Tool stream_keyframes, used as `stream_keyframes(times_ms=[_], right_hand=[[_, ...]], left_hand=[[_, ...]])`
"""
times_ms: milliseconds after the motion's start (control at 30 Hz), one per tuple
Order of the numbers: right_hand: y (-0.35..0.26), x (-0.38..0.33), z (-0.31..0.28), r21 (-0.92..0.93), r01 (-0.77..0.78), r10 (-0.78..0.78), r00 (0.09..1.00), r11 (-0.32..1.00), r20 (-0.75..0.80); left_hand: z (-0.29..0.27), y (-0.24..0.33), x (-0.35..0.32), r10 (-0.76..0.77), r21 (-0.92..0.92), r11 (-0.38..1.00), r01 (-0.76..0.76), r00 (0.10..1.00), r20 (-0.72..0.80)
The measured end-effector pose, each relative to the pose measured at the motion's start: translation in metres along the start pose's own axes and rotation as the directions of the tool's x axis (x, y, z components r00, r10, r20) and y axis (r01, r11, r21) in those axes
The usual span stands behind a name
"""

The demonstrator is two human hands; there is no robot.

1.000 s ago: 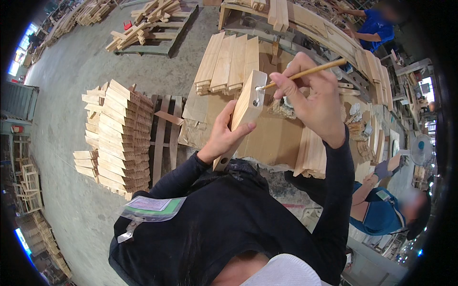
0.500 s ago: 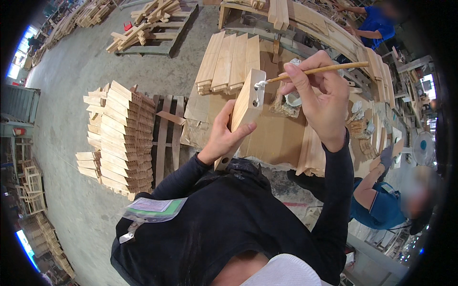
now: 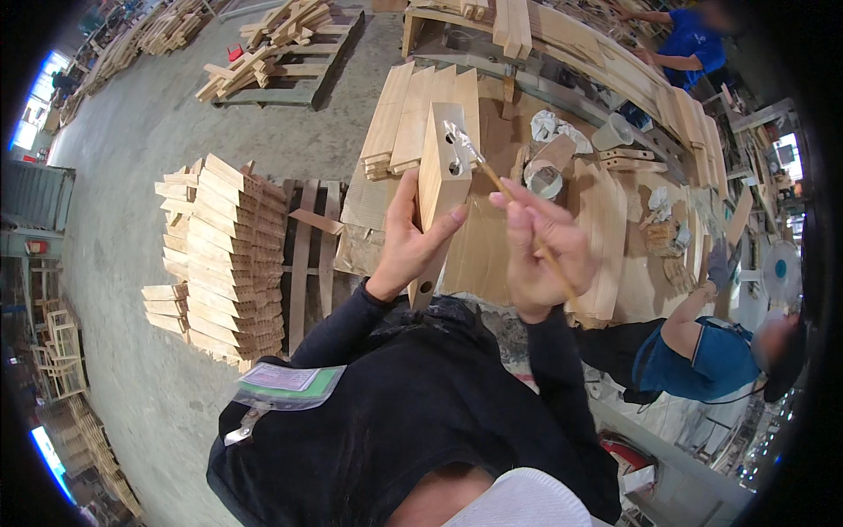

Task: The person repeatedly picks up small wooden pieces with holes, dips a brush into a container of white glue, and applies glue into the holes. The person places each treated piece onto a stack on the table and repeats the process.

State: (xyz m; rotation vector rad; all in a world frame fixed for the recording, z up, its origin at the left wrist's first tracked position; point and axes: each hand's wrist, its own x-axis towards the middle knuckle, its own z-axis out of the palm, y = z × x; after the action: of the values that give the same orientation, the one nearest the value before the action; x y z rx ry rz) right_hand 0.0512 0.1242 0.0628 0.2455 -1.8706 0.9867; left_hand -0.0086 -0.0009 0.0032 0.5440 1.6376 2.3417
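Block (image 3: 442,180) of pale wood was held upright in the left hand (image 3: 413,241), which grasped its near half, above the workbench (image 3: 492,255) at scene centre. Two round holes showed in the block's far end face. The right hand (image 3: 540,250) was closed around a thin brush (image 3: 492,176), whose whitish tip lay against that end face, just beside the holes. Judged from this, coating of the hole area was in progress and not finished; whether either hole was already filled could not be told. An open tub (image 3: 544,178) stood on the bench beyond the right hand. Flat boards (image 3: 421,119) lay at the far side of the bench, and a tall stack (image 3: 233,255) of similar blocks stood on the floor to the left, so more pieces probably remained.
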Motion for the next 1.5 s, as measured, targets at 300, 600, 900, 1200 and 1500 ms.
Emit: stream_keyframes(times_ms=[300,600,900,1200,1500], right_hand=[[-0.001,-0.026,0.029,-0.110,0.004,-0.016,0.995,0.994,-0.103],[-0.012,-0.021,0.028,-0.077,-0.008,0.004,0.999,0.997,-0.044],[-0.018,-0.015,0.009,-0.022,-0.015,0.017,0.995,1.000,0.101],[-0.003,0.005,-0.020,0.453,-0.397,0.480,0.874,0.798,-0.081],[0.023,0.015,-0.029,0.572,-0.525,0.592,0.801,0.630,0.084]], left_hand=[[0.003,0.004,0.003,0.076,0.066,0.995,-0.073,0.997,-0.033],[0.002,0.010,0.005,0.139,0.086,0.987,-0.134,0.988,-0.059],[0.000,0.013,0.012,-0.002,-0.077,0.997,-0.004,0.997,-0.074],[-0.005,0.019,0.010,-0.001,0.001,1.000,0.001,0.999,0.036],[-0.010,0.017,0.003,-0.023,-0.057,0.998,0.035,0.977,0.212]])
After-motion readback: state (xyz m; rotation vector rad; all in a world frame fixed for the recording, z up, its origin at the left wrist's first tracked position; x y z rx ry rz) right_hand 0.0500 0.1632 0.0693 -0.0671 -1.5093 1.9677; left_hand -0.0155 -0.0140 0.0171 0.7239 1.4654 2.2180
